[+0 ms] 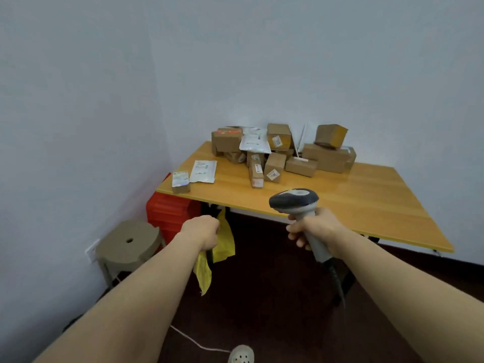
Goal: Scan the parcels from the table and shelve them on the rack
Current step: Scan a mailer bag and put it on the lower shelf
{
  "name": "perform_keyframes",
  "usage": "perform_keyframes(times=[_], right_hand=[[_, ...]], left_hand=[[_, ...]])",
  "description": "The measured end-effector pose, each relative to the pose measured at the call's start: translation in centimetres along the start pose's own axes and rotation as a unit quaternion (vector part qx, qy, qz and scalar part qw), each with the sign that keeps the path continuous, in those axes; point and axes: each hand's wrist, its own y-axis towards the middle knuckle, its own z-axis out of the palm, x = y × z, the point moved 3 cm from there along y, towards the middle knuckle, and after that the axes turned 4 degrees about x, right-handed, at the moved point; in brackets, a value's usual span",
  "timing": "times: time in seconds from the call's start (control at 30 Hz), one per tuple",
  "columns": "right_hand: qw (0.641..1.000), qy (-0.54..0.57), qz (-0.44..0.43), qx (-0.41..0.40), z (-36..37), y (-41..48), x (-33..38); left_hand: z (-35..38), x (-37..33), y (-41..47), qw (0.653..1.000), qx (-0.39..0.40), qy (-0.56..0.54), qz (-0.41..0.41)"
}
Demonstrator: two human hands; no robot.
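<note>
Right now your right hand [311, 231] is clamped round the grip of the barcode scanner [294, 201], whose head points forward over the counter's near edge. Your left hand [201, 230], at about 9 o'clock from it, is a closed fist, and a dark cord [209, 256] seems to run through it. A yellow bag [226, 241] hangs just behind.

Nothing is under the scanner yet, so you look to be approaching, before picking a parcel. On the counter [340, 205], the nearest parcels are a small labelled box [180, 182] at the left corner, roughly 11 o'clock, and a flat white mailer [203, 171] just beyond it. The main pile of cardboard boxes [275, 165] sits at 12 o'clock against the wall.

Next, free the left hand, take the corner box and turn its label to the scanner. The rack is out of view.
</note>
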Motion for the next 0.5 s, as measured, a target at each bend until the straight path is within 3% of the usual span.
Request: perform_keyframes(times=[0.27,0.5], right_hand=[[0.998,0.058,0.021,0.033,4.1,21.8,6.8],[0.993,0.087,0.065,0.055,7.5,34.6,8.8]], left_hand=[[0.7,11.2,18.8,0.982,0.042,-0.128,-0.130],[1.4,17.7,29.3,0.942,0.014,-0.227,-0.245]])
